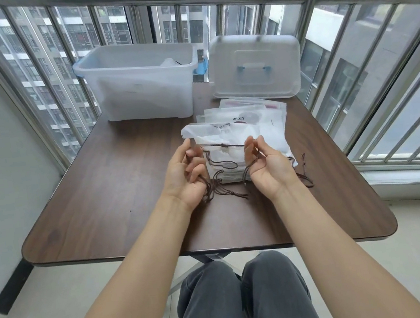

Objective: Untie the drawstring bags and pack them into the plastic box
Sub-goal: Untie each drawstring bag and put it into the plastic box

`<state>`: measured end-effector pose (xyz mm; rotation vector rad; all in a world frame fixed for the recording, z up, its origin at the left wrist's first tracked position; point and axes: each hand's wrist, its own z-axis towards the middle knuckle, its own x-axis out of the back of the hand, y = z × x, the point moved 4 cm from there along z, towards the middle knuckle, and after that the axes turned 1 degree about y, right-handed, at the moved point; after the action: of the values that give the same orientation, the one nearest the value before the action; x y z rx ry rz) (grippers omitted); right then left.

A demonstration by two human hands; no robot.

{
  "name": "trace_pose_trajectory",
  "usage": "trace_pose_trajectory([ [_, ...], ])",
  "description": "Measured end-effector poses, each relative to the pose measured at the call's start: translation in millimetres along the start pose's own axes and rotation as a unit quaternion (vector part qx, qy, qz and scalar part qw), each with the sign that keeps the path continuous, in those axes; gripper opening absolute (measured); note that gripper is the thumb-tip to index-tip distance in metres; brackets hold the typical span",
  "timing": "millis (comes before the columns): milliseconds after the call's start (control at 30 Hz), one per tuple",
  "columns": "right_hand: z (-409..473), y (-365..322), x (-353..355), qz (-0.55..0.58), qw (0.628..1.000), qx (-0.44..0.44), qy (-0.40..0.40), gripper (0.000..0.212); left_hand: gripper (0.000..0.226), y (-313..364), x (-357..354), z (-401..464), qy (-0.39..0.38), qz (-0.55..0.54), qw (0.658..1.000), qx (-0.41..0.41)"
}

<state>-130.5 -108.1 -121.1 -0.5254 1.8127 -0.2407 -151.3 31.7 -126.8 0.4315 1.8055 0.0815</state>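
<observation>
1. Left hand (189, 173): palm up over the table (106, 193), fingers curled, grip closed on the left end of a brown drawstring (224, 145); loose cord ends hang under the palm.
2. Right hand (267, 163): palm up, mirrored on the other side. Fingers are bent round the right end of the same cord, and more cord loops run across the palm. Grip is grasping the cord.
3. The drawstring is stretched between the two hands, with a small knot near the middle.
4. Top drawstring bag (224, 161): clear plastic, raised between the hands at the near end of the pile, cord still knotted across its neck.
5. Pile of bags (257, 123): flat clear and white pouches stacked mid-table, just behind and right of the hands. Printed text shows on one. More brown cord ends (304, 173) trail off the pile's right side onto the table.
6. Plastic box (140, 82): translucent, open top, blue latch at the side, at the far left of the table, well apart from the pile. There is something pale inside near the right wall; I can't tell what.
7. Lid (255, 66): same translucent plastic with a blue-pinned handle, propped at the far right, just behind the pile.
8. The person is seated, with knees in grey trousers (243, 296) below the table's near edge.
</observation>
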Motion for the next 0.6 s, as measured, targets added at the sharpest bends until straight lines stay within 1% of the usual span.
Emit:
trace_pose_trajectory([
  [100, -2.3, -0.2, -3.0, -0.046, 0.998, 0.035, -0.019, 0.023, 0.034, -2.4, -2.6, -3.6, -0.031, -0.035, 0.999, -0.016],
  [200, -4.8, 3.0, -6.1, -0.103, 0.992, 0.054, -0.045, 0.019, 0.046, -6.8, -5.5, -3.2, -0.078, -0.055, 0.995, -0.019],
  [233, -5.5, 4.5, -6.6, -0.123, 0.989, 0.056, -0.053, 0.017, 0.045, -7.6, -5.9, -2.4, -0.083, -0.045, 0.995, -0.023],
  [300, -6.6, 7.1, -6.8, -0.167, 0.982, 0.057, -0.061, 0.014, 0.032, -9.2, -7.6, -2.1, -0.082, 0.015, 0.996, -0.043],
  [367, -6.5, 9.4, -6.9, -0.217, 0.972, 0.064, -0.064, 0.013, 0.022, -10.1, -9.6, -2.4, -0.071, 0.123, 0.987, -0.078],
  [433, -6.0, 12.2, -7.0, -0.256, 0.962, 0.069, -0.063, 0.014, 0.018, -11.8, -9.5, -3.1, -0.054, 0.236, 0.963, -0.116],
  [500, -4.8, 14.9, -6.2, -0.285, 0.954, 0.070, -0.055, 0.015, 0.015, -12.8, -6.8, -3.7, -0.036, 0.322, 0.934, -0.151],
  [600, -5.4, 15.7, -6.5, -0.336, 0.938, 0.072, -0.047, 0.023, 0.016, -11.4, -1.4, -2.5, -0.021, 0.380, 0.905, -0.192],
])
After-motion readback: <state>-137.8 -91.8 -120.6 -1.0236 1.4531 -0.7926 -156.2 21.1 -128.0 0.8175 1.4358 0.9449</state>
